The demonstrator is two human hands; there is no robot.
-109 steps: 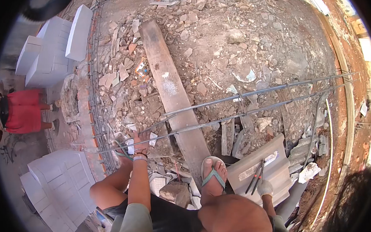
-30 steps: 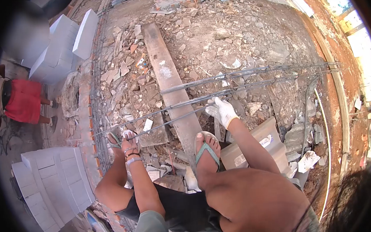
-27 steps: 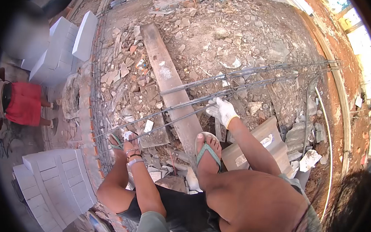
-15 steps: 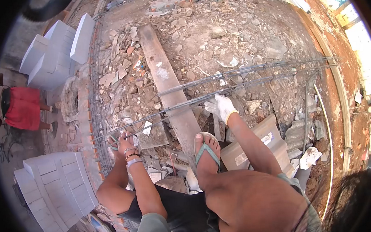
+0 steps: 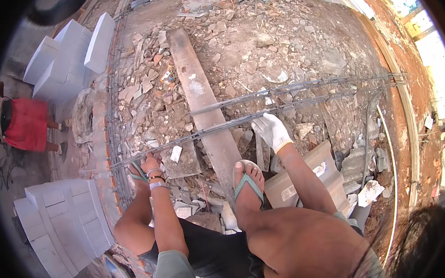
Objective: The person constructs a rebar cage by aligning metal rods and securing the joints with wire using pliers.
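A long bundle of steel bars point(image 5: 241, 120) runs across the view, over a wooden plank point(image 5: 194, 85). At its left end my bare left hand point(image 5: 151, 164), with bands on the wrist, is at the bars beside my sandalled foot; its fingers are partly hidden, so its grip is unclear. My right hand point(image 5: 273, 132), in a white glove, is just below the bars right of the plank, fingers extended and apart, holding nothing. A second set of bars point(image 5: 290, 86) lies farther up, roughly alongside the first.
Broken rubble point(image 5: 258, 51) covers the ground. Stacked pale blocks point(image 5: 68, 222) stand at the left, with more blocks point(image 5: 67, 61) above. A person in red shorts point(image 5: 26, 124) is at the far left. A corrugated sheet piece point(image 5: 310, 177) lies near my right forearm.
My right hand has turned and its gloved fingers have spread beside the bars. My left hand has shifted slightly up at the bars' left end.
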